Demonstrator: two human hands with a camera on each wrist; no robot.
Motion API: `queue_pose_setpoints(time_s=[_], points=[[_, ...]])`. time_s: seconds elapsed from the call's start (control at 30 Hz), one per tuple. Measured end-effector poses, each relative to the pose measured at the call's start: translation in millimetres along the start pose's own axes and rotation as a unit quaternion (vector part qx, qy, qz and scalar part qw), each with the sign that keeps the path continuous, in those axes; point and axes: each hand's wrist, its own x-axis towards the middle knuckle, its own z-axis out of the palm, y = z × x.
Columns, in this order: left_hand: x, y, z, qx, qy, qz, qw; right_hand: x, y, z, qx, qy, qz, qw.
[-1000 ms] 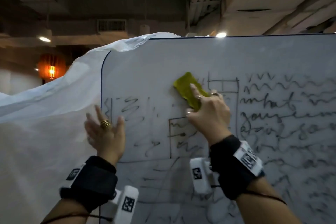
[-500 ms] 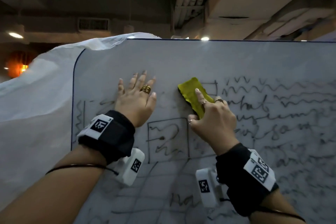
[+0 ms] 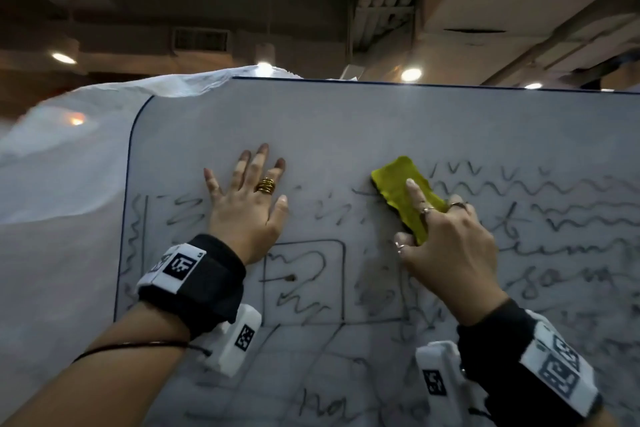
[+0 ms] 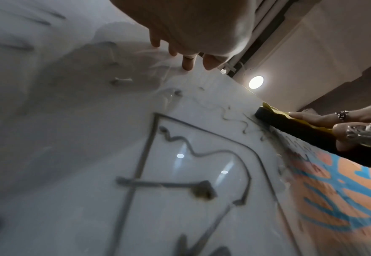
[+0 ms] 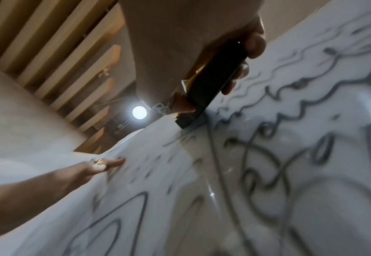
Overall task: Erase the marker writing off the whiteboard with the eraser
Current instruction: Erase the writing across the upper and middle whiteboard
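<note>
Eraser (image 3: pixel 406 196), yellow-backed, sits flat against the whiteboard (image 3: pixel 346 121), pinched by the right hand (image 3: pixel 446 250), forefinger pressing. At nine o'clock, the left hand (image 3: pixel 247 208) lies spread-fingered, probably steadying the board. Scribbles (image 3: pixel 554 218) at three o'clock await.

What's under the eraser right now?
The eraser lies flat on the whiteboard, its dark pad against the surface, the right hand pressing it. Wavy marker lines run up to its right edge. Any writing beneath it is covered.
</note>
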Motion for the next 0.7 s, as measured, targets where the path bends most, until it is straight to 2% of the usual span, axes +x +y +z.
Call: queue_pose_setpoints(time_s=[0.1, 0.27, 0.33, 0.4, 0.5, 0.6, 0.7], points=[[3.7, 7.9, 4.4, -0.015, -0.003, -0.016, 1.000, 15.5, 6.0, -2.6, 0.003, 0.011, 0.028, 1.000], [8.0, 13.6, 16.5, -0.055, 0.019, -0.034, 0.998, 13.1, -37.0, 18.6, 0.030, -0.015, -0.058, 0.998], [6.7, 11.7, 18.7, -0.052, 0.029, -0.026, 0.998, 4.6, -26.2, 23.4, 0.026, -0.009, -0.062, 0.998], [4.6, 9.7, 18.1, -0.040, 0.037, -0.016, 0.998, -1.8, -3.1, 16.9, 0.034, 0.033, -0.035, 0.998], [5.8, 14.7, 7.1, 0.007, 0.037, -0.022, 0.999, 4.9, 21.1, 6.3, 0.039, 0.040, 0.031, 0.998], [10.1, 38.1, -19.0, 0.132, 0.005, -0.044, 0.990, 11.7, 1.1, 9.9, 0.039, 0.017, -0.011, 0.999], [26.9, 63.9, -50.5, 0.132, 0.025, -0.013, 0.991, 7.2, -12.9, 22.0, 0.031, 0.022, -0.058, 0.998]])
